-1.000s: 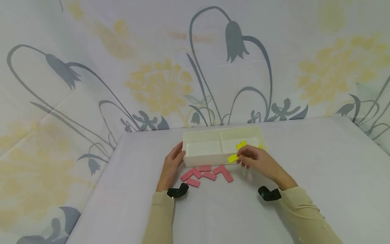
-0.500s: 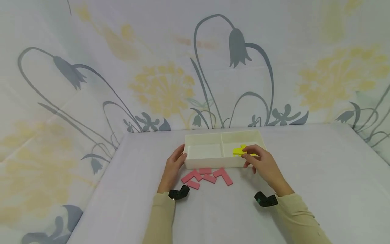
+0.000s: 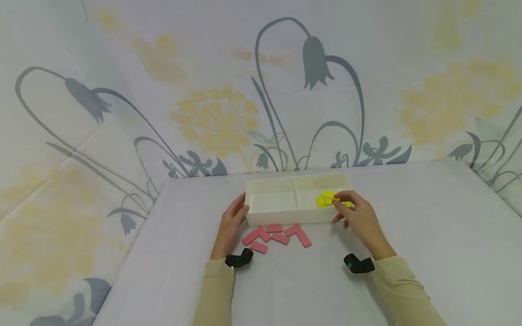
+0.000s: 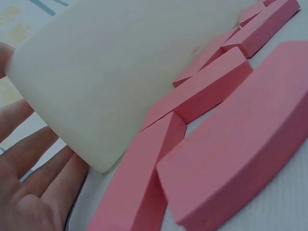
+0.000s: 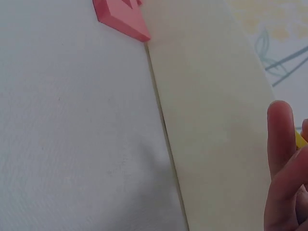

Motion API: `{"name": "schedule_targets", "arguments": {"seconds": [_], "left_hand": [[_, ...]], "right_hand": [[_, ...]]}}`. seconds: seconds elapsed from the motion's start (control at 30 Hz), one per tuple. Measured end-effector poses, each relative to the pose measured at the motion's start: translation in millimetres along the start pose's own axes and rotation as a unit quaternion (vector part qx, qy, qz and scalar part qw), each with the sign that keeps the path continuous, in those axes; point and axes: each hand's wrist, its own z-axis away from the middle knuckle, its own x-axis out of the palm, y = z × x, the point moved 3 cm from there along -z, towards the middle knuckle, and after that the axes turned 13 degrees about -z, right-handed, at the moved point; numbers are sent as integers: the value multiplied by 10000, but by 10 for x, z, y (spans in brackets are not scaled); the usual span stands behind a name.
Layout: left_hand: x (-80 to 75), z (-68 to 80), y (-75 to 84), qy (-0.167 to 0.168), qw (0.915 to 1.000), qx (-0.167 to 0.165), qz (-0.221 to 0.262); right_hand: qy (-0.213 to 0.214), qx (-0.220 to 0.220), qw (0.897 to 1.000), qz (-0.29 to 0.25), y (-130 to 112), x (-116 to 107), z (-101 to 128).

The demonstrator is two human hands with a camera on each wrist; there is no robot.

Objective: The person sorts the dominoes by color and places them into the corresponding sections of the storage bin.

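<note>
The right hand (image 3: 359, 216) reaches over the white tray's (image 3: 285, 216) near wall, fingertips pinching a yellow block (image 3: 328, 196) above the right compartment — the left hand (image 3: 230, 221), fingers straight against the tray's left end, lies nearer the pink blocks (image 3: 277, 234).

Right hand (image 3: 359, 217) covers part of yellow blocks (image 3: 325, 199) in white tray (image 3: 281, 216); grip on them unclear. Right wrist view: hand cut off, yellow sliver only. Left wrist view: pink blocks (image 4: 202, 96) cropped.
</note>
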Motion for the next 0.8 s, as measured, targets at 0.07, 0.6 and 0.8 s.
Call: {"name": "schedule_targets", "arguments": {"seconds": [0.07, 0.6, 0.8], "left_hand": [[6, -9, -30, 52, 10000, 35, -60], [-22, 108, 300, -173, 9998, 95, -12], [-28, 104, 281, -161, 9998, 116, -85]], "right_hand": [[19, 65, 10000, 42, 20, -4, -19], [-138, 143, 9986, 483, 12, -13, -32], [-192, 337, 9967, 720, 16, -6, -34]]}}
